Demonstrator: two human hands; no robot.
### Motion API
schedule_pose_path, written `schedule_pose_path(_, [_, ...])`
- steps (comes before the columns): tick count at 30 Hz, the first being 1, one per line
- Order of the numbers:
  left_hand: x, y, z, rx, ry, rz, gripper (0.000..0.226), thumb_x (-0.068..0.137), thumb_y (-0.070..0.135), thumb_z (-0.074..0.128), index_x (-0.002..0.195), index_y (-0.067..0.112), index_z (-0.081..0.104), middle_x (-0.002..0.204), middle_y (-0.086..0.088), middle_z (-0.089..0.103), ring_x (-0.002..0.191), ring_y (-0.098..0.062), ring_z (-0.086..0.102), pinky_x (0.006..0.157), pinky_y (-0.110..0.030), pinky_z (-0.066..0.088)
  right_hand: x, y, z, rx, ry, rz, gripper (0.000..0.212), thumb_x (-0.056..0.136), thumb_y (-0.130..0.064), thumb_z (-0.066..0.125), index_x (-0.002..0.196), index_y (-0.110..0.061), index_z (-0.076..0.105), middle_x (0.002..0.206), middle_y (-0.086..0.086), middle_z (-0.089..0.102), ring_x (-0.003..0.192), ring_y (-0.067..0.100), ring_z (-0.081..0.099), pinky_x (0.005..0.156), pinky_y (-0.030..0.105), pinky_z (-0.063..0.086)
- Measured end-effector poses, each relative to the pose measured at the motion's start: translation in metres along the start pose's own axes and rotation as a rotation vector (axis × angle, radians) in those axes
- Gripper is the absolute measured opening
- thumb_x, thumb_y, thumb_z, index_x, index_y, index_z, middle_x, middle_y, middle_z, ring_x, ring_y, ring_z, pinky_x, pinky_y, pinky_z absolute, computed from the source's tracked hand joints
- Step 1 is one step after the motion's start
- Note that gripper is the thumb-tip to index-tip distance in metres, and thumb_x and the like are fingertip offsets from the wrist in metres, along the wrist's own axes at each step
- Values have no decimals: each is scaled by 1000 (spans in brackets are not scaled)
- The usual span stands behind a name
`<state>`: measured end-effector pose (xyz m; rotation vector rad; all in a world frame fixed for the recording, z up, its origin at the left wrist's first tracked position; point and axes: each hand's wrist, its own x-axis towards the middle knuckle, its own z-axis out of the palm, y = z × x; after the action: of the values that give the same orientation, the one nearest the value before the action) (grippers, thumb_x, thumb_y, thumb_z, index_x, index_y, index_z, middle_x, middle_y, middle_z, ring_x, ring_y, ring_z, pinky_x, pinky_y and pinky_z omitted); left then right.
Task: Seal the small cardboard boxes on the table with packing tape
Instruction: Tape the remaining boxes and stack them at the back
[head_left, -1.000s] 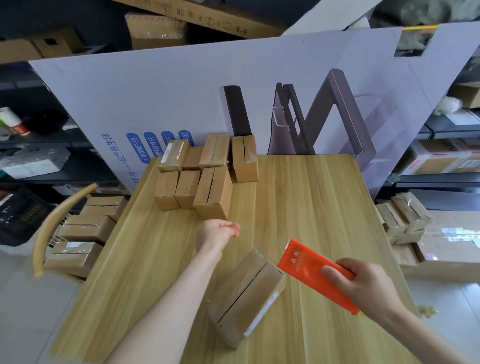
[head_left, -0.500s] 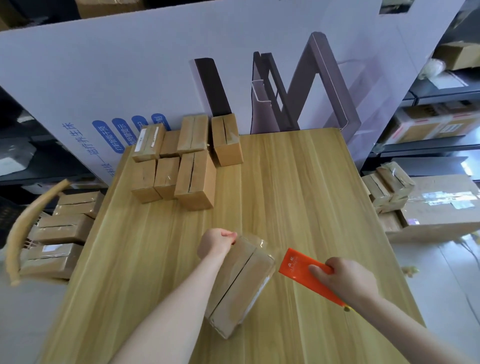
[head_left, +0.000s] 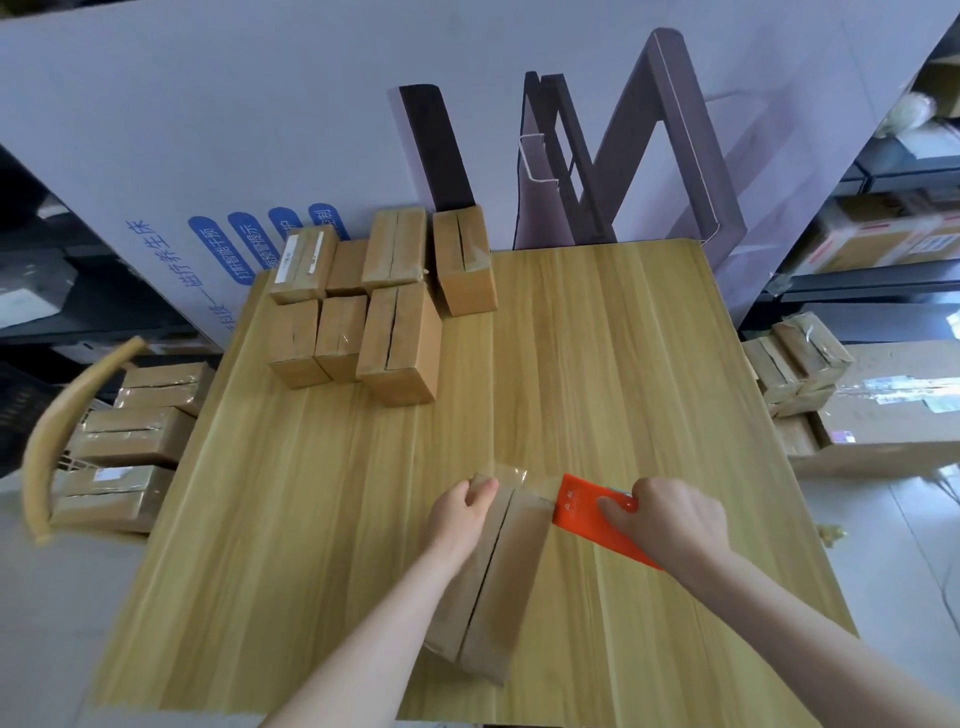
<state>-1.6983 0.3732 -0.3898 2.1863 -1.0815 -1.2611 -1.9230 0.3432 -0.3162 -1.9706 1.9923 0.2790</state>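
A small brown cardboard box (head_left: 498, 587) lies lengthwise on the wooden table (head_left: 623, 364) near the front edge, its top seam showing. My left hand (head_left: 460, 519) grips the box's far left end, thumb on top. My right hand (head_left: 670, 519) holds an orange tape dispenser (head_left: 582, 506) whose front edge touches the box's far right corner. A strip of clear tape (head_left: 511, 474) shines over the box's far end. Several more small boxes (head_left: 379, 306) stand grouped at the table's back left.
A large white printed board (head_left: 260, 130) leans behind the table. A chair (head_left: 57, 431) at the left carries stacked boxes (head_left: 135, 441). More taped boxes (head_left: 800, 364) and a big flat carton (head_left: 883, 405) sit at the right. Shelves line both sides.
My left hand moved back from the box pile onto the near box and turned it lengthwise. My right hand brought the orange dispenser up against its far end.
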Motion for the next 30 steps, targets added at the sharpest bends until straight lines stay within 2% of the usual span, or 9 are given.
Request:
schedule_pose_path(5, [-9,8,12,-18,108,-60,60,98,48,41,141,5,42,144,-8,47,134,-24,42,104,-29,31,17,-19,-19,-133,63,-78,39,93,-55,40,77,-22,54,76,-4,59,80,21,62,62,25,38])
schedule_pose_path(9, [-13,12,19,-98,172,-110,61,99,45,41,143,3,39,146,-12,44,136,-26,40,108,-31,30,28,-44,-1,-235,56,-179,36,96,-49,38,76,-24,55,92,-2,70,88,21,67,54,24,33])
schedule_pose_path(11, [-15,13,25,-209,250,-170,55,98,44,42,133,1,49,137,-15,53,127,-29,48,103,-34,37,36,-48,10,-199,-5,-158,39,96,-50,38,86,-24,64,96,0,71,92,23,67,60,24,40])
schedule_pose_path(15, [-22,20,47,-547,516,-312,37,98,39,46,101,4,58,107,-18,66,101,-36,61,76,-32,40,48,-17,7,56,12,74,50,92,-60,39,82,-17,64,78,0,65,77,24,65,62,27,41])
schedule_pose_path(18, [-15,18,72,-736,615,-391,54,87,57,45,98,7,60,95,-17,68,89,-37,65,79,-40,51,38,1,-11,320,119,185,54,91,-61,42,74,-14,63,65,0,61,58,21,60,54,25,37])
schedule_pose_path(21, [-11,22,79,-795,639,-445,60,85,52,41,106,-1,61,105,-23,66,94,-40,63,85,-46,51,22,3,-21,696,159,238,57,90,-57,49,68,-7,63,60,7,61,56,23,56,53,28,39])
schedule_pose_path(25, [-27,27,64,-597,652,-272,41,93,14,51,127,-7,50,124,-28,53,116,-43,51,97,-43,42,2,-5,-6,978,171,297,60,90,-53,54,62,0,60,54,11,57,53,26,50,56,34,41])
schedule_pose_path(27, [-29,20,58,-349,704,-37,50,88,4,57,136,0,44,138,-21,44,130,-36,40,107,-42,35,0,-8,-4,1005,169,287,59,91,-53,52,62,-2,60,54,9,57,53,25,51,55,33,40])
schedule_pose_path(30, [-25,18,48,-34,714,436,50,83,-9,60,129,9,56,138,-8,48,130,-20,41,107,-29,33,3,-7,-8,1017,147,278,60,91,-56,51,66,-3,64,60,12,64,59,30,59,58,36,46])
